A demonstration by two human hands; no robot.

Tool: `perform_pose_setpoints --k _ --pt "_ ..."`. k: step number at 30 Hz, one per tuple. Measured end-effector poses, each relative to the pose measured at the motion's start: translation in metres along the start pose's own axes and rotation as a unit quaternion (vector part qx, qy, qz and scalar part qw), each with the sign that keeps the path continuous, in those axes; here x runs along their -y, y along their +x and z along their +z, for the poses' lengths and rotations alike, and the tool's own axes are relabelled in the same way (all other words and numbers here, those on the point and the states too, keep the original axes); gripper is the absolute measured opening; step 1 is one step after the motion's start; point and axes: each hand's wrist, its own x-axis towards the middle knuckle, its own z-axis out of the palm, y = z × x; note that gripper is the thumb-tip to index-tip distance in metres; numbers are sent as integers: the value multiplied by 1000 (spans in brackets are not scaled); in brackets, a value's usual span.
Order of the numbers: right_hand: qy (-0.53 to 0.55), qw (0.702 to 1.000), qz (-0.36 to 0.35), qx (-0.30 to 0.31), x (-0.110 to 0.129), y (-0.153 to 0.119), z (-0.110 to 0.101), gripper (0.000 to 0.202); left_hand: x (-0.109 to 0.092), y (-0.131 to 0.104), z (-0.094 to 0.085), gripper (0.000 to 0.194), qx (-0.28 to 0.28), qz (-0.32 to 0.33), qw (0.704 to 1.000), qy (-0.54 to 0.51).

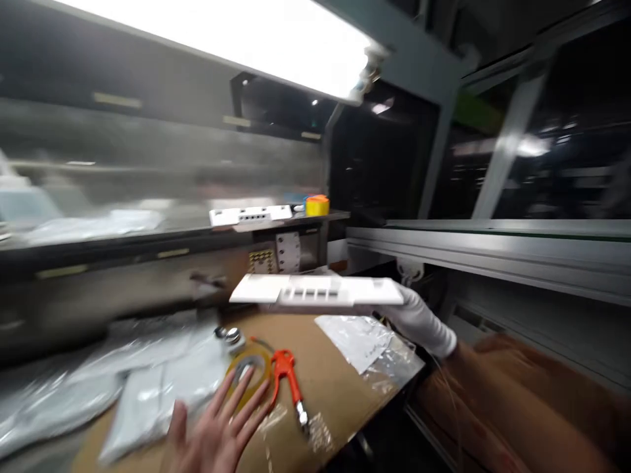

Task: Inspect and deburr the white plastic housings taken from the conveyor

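My right hand (419, 322), in a white glove, grips the right end of a long white panel (315, 290). A row of small rectangular slots runs along the panel's front, and it is held roughly level above the bench. Bare and with fingers spread, my left hand (221, 427) is at the bottom, holding nothing. Just beyond its fingertips lies a roll of yellowish tape (267, 368). Beside the roll is a red air blow gun (286, 371) with a metal nozzle. Whether the left fingers touch the roll I cannot tell.
Clear plastic bags with white contents (167, 387) cover the left of the brown cardboard surface (315, 381). A bagged white sheet (359, 341) lies to the right. On the shelf are a similar white panel (251, 215) and a yellow-orange roll (317, 205). A bright lamp (256, 39) hangs above.
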Motion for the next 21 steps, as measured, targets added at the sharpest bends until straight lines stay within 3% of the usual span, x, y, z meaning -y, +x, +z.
perform_pose_setpoints --k 1,2,4,7,10,13,16,21 --pt "-9 997 -26 67 -6 -12 26 27 -6 -7 -3 86 17 -6 999 -41" --pt "-17 990 -54 127 -12 -23 48 25 -12 -14 -5 84 45 3 995 -87" --pt "-20 976 -105 189 -23 -40 87 25 -24 -30 -6 62 76 11 986 -146" --pt "1 986 -110 126 -39 -60 134 29 -38 -60 0 44 -50 53 985 -155" --pt "26 998 -52 28 -47 -85 176 35 -42 -88 10 41 -190 114 967 -126" --pt "85 995 9 -43 -43 -109 208 33 -40 -108 9 41 -257 156 947 -113" --pt "132 987 49 -78 -34 -122 225 31 -36 -118 1 41 -290 190 927 -142" --pt "135 984 83 -79 -24 -125 228 29 -33 -121 -6 42 -345 207 902 -155"
